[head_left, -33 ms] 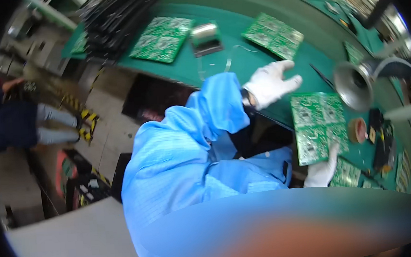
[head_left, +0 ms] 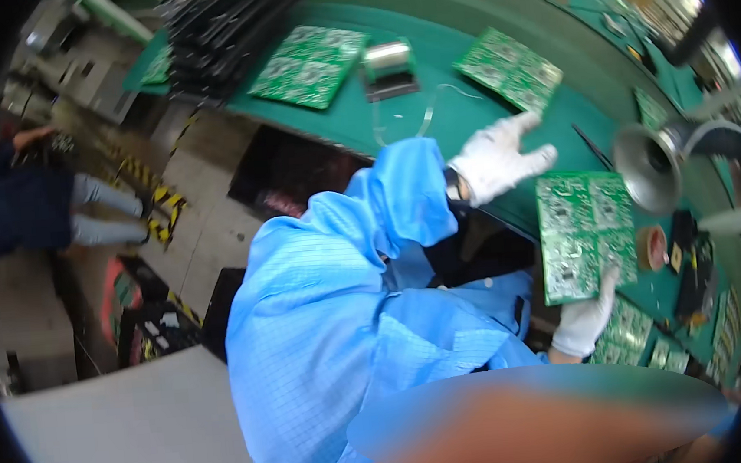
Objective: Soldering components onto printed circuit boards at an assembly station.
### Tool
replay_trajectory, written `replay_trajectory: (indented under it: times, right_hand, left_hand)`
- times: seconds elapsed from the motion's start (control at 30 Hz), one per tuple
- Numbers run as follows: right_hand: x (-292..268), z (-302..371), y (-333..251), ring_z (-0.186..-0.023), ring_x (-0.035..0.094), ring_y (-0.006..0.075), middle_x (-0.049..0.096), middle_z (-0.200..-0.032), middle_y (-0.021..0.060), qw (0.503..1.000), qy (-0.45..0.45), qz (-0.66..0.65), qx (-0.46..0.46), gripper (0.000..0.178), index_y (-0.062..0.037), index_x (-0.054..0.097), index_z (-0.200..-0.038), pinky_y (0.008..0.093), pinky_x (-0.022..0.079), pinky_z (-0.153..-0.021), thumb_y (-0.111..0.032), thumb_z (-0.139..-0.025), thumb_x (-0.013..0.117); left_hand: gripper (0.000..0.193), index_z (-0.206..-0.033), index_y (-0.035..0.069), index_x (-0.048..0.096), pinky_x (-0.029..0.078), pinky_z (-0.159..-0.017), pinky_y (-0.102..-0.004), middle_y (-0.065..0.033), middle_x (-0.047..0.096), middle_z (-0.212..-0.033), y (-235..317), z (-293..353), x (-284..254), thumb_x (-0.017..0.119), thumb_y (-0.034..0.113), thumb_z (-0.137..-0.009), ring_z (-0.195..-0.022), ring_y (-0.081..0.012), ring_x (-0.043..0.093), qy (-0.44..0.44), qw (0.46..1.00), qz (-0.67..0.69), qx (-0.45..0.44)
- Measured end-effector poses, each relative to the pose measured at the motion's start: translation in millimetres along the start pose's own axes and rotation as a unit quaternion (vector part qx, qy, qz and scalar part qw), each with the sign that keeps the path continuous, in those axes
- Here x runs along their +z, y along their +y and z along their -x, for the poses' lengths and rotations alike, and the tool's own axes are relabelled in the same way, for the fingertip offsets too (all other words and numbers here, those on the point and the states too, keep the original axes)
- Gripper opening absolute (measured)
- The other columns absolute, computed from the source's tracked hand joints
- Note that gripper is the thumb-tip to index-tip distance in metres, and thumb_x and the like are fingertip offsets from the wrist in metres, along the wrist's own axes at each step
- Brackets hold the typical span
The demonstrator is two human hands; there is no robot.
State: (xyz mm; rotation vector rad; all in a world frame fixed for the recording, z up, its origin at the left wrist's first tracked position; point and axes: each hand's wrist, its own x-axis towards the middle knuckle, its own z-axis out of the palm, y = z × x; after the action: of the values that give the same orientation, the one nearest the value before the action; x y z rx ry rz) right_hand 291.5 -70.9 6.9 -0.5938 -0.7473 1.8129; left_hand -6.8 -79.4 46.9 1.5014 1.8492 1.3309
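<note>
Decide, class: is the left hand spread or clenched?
Spread: on the left hand, the gloved thumb stands clear of the fingers, with a visible gap.

A person (head_left: 24,199) in a dark top stands near striped floor tape (head_left: 160,233)

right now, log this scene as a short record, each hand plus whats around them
left hand: white glove, fingers apart, nothing visibly held
right hand: white glove, gripping the near edge of a green circuit board
work surface: green bench
beside held board: grey metal cone, reddish ring
farther along bench: wire spool, stack of black panels
</note>
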Motion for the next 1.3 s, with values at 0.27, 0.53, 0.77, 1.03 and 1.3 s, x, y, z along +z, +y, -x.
replay_trajectory:
  times: [0.27,0.53,0.77,1.03,1.3]
  right_hand:
    - [27.6,-24.1,-13.8,-0.126,0.057,0.0294,0.058,-0.139,0.0194,0.835,-0.113,0.468,-0.265,0.043,-0.0041,0.053,-0.145,0.0402,0.047,-0.107,-0.008,-0.103,0.058]
    - [34.3,-20.1,-32.5,-0.134,0.05,0.0426,0.051,-0.146,0.0273,0.622,-0.087,0.676,-0.385,0.068,0.0028,0.054,-0.143,0.0498,0.031,-0.119,-0.03,-0.088,0.078]
    - [10.1,58.9,-145.1,-0.116,0.065,0.0362,0.068,-0.123,0.0219,0.433,0.158,0.76,-0.458,0.038,0.0054,0.064,-0.126,0.045,0.047,-0.104,-0.001,-0.088,0.069]
    - [-60.1,180.0,-287.2,-0.102,0.069,0.0112,0.077,-0.114,0.006,0.278,0.464,0.748,-0.384,0.035,0.0011,0.068,-0.127,0.0271,0.052,-0.094,-0.015,-0.096,0.074]
    - [-119.8,279.4,-318.7,-0.093,0.068,0.0153,0.075,-0.103,0.0056,0.511,0.472,0.709,-0.115,0.038,-0.0043,0.068,-0.124,0.0303,0.053,-0.087,-0.025,-0.092,0.075]
  left_hand:
    - [0.064,-0.136,-0.003,0.058,0.049,-0.099,-0.0385,-0.0123,0.068,-0.119,1.3,55.4,-7.1,0.061,0.05,-0.101,-0.11,-0.0213,0.061,-0.068,0.931,0.358,0.018]
    - [0.061,-0.145,-0.004,0.05,0.052,-0.096,-0.0352,-0.016,0.068,-0.122,1.2,69.6,5.1,0.066,0.035,-0.101,-0.111,-0.0223,0.066,-0.031,0.971,0.222,0.086]
    - [0.064,-0.157,0.001,0.035,0.051,-0.103,-0.037,-0.0212,0.053,-0.149,-9.3,46.8,21.2,0.065,0.016,-0.102,-0.123,-0.0242,0.061,-0.105,0.926,0.361,-0.041]
    - [0.057,-0.153,0.001,0.041,0.053,-0.099,-0.0364,-0.0233,0.058,-0.141,-3.6,29.4,59.1,0.063,0.02,-0.104,-0.118,-0.025,0.065,-0.253,0.925,0.281,-0.03]
    - [0.046,-0.148,0.0,0.049,0.052,-0.102,-0.0339,-0.0192,0.062,-0.136,20.4,17.8,82.6,0.061,0.012,-0.104,-0.118,-0.0217,0.063,-0.38,0.9,0.214,-0.004]
